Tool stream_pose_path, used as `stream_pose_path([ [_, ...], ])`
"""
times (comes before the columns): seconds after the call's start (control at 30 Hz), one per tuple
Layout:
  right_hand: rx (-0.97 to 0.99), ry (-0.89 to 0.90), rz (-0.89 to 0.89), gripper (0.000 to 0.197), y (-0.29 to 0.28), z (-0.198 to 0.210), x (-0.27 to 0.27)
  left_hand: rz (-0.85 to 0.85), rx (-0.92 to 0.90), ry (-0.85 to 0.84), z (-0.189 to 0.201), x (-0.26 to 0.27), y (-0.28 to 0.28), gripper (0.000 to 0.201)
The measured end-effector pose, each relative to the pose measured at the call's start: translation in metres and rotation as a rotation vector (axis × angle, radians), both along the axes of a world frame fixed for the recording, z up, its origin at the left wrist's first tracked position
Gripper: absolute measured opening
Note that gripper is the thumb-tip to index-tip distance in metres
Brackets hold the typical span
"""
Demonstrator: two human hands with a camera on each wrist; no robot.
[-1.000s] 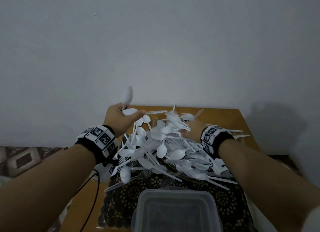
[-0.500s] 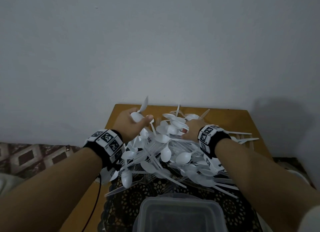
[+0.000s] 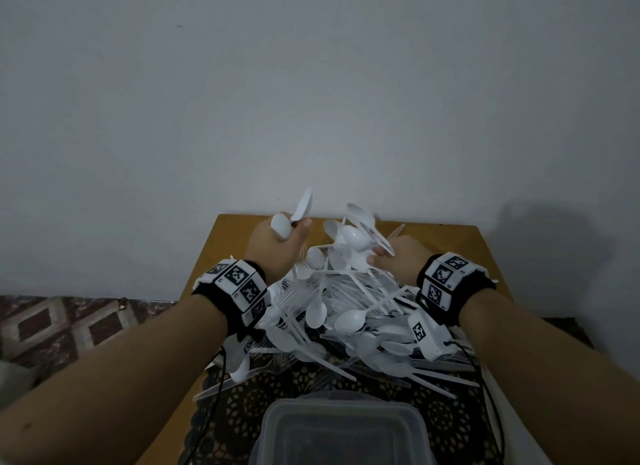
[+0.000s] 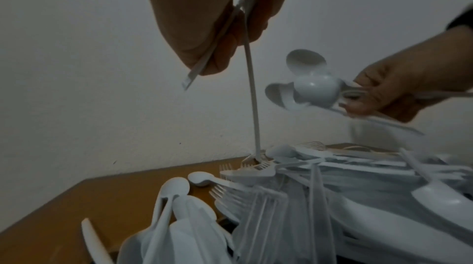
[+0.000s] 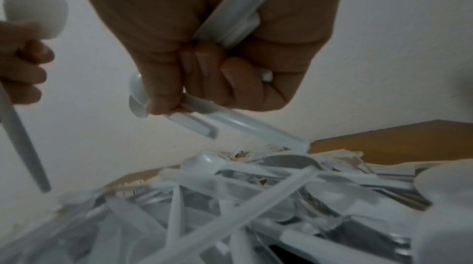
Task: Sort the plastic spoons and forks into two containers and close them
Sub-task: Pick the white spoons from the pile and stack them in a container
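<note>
A heap of white plastic spoons and forks covers the middle of a small wooden table. My left hand is raised over the heap's far left and grips two spoons by their handles, bowls up. My right hand is lifted at the far right and grips a bundle of several spoons, whose bowls fan out to the left. In the right wrist view its fingers curl round the handles. A clear lidded container stands at the near edge.
A dark lace mat lies under the heap and container. A grey wall rises right behind the table. A patterned floor shows to the left. Loose forks lie near the table's far left corner.
Both hands have risen off the heap. My right hand, which was down among the pieces, now holds up a bundle of spoons. The left hand's spoons stay in its grip.
</note>
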State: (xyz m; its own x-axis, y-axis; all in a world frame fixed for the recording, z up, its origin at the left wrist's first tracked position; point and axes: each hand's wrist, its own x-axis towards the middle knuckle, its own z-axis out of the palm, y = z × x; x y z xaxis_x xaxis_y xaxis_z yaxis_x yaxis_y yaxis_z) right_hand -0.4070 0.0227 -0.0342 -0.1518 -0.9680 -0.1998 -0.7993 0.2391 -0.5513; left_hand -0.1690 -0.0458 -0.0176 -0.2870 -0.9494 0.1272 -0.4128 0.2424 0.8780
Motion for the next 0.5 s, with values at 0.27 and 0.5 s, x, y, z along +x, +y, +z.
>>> stream_pose_path([
  [0.27,-0.151,-0.291,-0.037,0.034,0.048,0.059,0.009,-0.102,-0.059,0.015,0.051,-0.011,0.035,0.018],
  [0.5,-0.316,-0.735,-0.081,0.046,0.132,0.097,0.058,-0.197,0.061,0.237,0.104,-0.012,0.114,0.013],
])
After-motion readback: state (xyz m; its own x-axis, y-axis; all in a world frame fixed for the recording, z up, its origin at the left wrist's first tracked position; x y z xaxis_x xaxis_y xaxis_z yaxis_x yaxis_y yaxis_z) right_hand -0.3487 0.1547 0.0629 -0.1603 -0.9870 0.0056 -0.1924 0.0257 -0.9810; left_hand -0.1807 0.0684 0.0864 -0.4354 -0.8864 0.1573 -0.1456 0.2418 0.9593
